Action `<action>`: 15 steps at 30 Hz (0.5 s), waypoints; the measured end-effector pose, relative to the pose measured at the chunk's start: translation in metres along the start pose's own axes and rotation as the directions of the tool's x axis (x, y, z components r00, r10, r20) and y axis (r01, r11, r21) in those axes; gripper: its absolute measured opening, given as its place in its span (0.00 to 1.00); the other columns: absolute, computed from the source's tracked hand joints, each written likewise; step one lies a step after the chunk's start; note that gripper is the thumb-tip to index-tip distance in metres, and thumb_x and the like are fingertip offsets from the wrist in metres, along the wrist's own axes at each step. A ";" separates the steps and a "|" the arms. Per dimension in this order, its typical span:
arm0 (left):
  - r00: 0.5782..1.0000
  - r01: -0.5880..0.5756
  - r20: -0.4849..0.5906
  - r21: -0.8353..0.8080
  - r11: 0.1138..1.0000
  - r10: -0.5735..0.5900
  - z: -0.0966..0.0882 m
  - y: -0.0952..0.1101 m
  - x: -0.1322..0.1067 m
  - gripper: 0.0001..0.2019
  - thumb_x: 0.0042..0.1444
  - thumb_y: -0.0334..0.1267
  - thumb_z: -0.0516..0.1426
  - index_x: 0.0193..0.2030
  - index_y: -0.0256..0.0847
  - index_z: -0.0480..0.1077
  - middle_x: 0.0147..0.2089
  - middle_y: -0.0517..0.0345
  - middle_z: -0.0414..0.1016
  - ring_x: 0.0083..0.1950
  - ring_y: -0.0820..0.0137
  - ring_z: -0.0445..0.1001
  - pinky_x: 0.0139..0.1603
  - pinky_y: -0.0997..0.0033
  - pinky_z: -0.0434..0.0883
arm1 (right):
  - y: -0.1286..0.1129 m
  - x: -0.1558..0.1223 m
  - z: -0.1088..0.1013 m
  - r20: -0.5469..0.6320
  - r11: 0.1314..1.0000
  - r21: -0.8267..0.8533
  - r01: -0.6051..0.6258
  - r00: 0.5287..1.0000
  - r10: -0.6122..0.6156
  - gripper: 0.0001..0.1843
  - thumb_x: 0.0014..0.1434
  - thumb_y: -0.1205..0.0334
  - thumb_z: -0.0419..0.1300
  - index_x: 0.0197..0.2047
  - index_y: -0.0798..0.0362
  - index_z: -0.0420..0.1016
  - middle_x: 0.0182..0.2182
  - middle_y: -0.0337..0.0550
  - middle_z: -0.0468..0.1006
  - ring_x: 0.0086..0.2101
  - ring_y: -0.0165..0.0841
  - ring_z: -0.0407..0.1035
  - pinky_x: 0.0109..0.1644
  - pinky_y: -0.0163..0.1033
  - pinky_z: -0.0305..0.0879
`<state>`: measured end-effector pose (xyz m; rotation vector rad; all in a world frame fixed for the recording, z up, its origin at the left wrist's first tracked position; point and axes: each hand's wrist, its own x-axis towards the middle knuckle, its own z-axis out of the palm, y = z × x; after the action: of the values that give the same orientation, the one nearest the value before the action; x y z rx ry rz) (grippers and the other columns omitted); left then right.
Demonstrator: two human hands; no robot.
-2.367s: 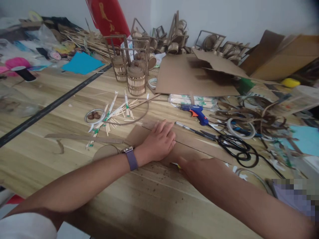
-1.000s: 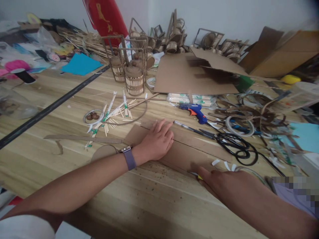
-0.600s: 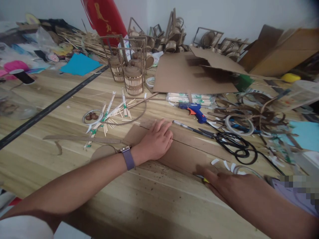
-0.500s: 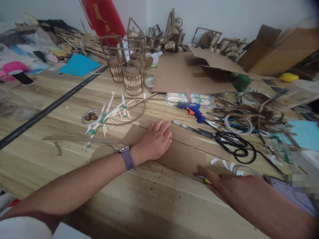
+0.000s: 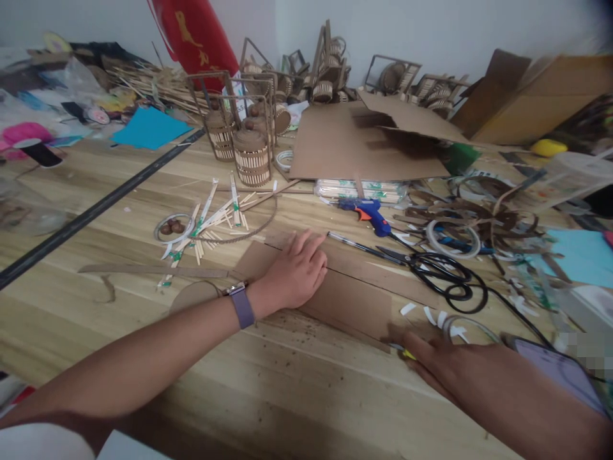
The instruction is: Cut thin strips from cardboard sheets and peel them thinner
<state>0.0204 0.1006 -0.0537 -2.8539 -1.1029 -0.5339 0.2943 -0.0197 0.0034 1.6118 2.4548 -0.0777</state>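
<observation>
My left hand [image 5: 301, 268] lies on a strip of brown cardboard [image 5: 354, 303], pressing it to the table with its fingers stretched out. A purple-banded watch [image 5: 243, 305] is on that wrist. At the strip's near right corner, my right hand [image 5: 447, 367] is closed round a yellow cutter knife [image 5: 408, 354]. Only part of the knife shows, its blade low beside the cardboard edge; the hand hides the rest. Along the strip's far side runs a dark line. A pen [image 5: 352, 243] and black-handled scissors [image 5: 431, 268] lie just beyond.
A blue glue gun [image 5: 371, 214] lies past the pen. Tape rolls [image 5: 453, 239], brown strips and white scraps crowd the right, with a phone [image 5: 555, 370] nearer. Small wooden sticks [image 5: 211, 239] are scattered at left. Basket-like models [image 5: 252, 160] and cardboard sheets [image 5: 325, 144] stand behind.
My right hand has moved a little to the right with the cutter knife, along the cardboard's near edge to its corner. My left hand stays on the cardboard. The view has shifted slightly.
</observation>
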 end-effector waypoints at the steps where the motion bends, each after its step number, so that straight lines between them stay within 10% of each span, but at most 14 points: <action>1: 1.000 0.001 0.000 -0.010 1.000 -0.001 0.000 0.000 0.000 0.12 0.71 0.37 0.47 0.44 0.35 0.70 0.69 0.33 0.64 0.74 0.43 0.55 0.72 0.36 0.56 | 0.002 -0.002 0.002 0.030 0.998 -0.030 0.047 0.998 -0.046 0.14 0.62 0.66 0.57 0.46 0.39 0.78 0.19 0.37 0.81 0.16 0.40 0.75 0.17 0.39 0.50; 15: 1.000 0.004 0.015 -0.010 1.000 -0.004 -0.001 0.000 0.000 0.12 0.71 0.36 0.47 0.44 0.34 0.70 0.68 0.33 0.65 0.73 0.43 0.56 0.72 0.35 0.56 | 0.013 -0.013 0.023 0.069 0.989 -0.099 0.110 0.992 -0.103 0.13 0.66 0.67 0.52 0.44 0.42 0.74 0.22 0.37 0.81 0.18 0.39 0.76 0.19 0.39 0.52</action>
<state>0.0205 0.1006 -0.0524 -2.8696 -1.1118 -0.5213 0.3143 -0.0298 -0.0154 1.4143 2.4527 -0.0182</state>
